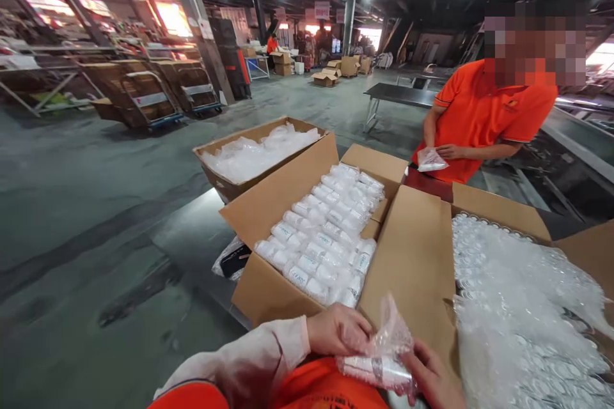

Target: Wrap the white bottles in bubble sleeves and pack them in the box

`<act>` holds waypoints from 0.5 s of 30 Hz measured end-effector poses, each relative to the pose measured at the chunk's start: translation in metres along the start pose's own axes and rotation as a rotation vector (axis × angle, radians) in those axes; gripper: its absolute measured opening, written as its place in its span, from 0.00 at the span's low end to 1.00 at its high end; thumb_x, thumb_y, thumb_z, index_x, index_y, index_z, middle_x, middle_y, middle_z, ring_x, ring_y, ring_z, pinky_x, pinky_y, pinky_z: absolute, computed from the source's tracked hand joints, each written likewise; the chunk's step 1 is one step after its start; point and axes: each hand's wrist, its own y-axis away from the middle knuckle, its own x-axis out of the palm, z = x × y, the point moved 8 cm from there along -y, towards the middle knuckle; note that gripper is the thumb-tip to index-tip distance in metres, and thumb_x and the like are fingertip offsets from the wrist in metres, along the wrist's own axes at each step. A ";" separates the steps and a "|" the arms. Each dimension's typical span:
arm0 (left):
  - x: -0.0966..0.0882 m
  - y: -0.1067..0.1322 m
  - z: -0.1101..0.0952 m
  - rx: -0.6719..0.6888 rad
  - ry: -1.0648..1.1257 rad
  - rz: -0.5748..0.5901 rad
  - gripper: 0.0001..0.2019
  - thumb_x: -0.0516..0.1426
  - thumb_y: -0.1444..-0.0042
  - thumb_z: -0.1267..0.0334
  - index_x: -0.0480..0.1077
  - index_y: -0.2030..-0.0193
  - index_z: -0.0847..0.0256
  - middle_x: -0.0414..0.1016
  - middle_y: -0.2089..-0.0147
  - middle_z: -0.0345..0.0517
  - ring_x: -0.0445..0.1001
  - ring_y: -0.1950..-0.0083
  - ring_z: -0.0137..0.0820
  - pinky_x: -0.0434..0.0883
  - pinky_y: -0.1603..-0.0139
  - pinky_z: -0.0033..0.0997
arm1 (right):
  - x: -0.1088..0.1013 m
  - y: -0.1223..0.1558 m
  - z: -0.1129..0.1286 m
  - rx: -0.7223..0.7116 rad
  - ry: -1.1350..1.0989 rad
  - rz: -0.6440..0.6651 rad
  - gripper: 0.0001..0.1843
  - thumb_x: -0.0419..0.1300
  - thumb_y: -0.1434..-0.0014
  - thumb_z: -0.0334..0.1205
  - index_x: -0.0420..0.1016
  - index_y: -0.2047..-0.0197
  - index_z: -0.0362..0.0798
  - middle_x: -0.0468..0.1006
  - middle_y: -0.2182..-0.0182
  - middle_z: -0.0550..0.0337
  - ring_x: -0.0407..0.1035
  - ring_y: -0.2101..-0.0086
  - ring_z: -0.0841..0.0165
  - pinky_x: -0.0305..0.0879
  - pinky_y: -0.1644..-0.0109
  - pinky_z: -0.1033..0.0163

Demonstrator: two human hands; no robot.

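Close to my body, at the bottom of the head view, a white cylindrical bottle or can (pixel 377 370) lies on its side, partly inside a clear bubble-wrap bag (pixel 391 332). My left hand (pixel 338 330) is closed on the bag's edge, its fingertips partly covered by the plastic. At the other end, my right hand (pixel 432 374) grips the wrapped cylinder. Just beyond my hands stands an open cardboard box (pixel 275 294) with rows of white wrapped cylinders (pixel 330 230). To the right, another open box (pixel 499 204) holds many silver-topped cylinders (pixel 480 255) under loose bubble wrap (pixel 527 275).
Behind the packed box, a carton (pixel 230 188) is heaped with clear bubble bags (pixel 268 150). A co-worker in an orange shirt (pixel 499 108) handles a small wrapped item (pixel 432 160) across the table. A dark phone-like object (pixel 236 262) lies left of the box. Loaded trolleys (pixel 148 99) stand farther back.
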 end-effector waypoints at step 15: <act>0.020 0.018 -0.033 0.373 -1.047 -0.121 0.19 0.54 0.44 0.60 0.66 0.47 0.65 0.76 0.54 0.53 0.71 0.55 0.37 0.69 0.52 0.36 | 0.024 -0.015 -0.012 0.121 -0.336 -0.188 0.21 0.59 0.50 0.57 0.64 0.62 0.49 0.72 0.82 0.65 0.69 0.84 0.67 0.57 0.88 0.70</act>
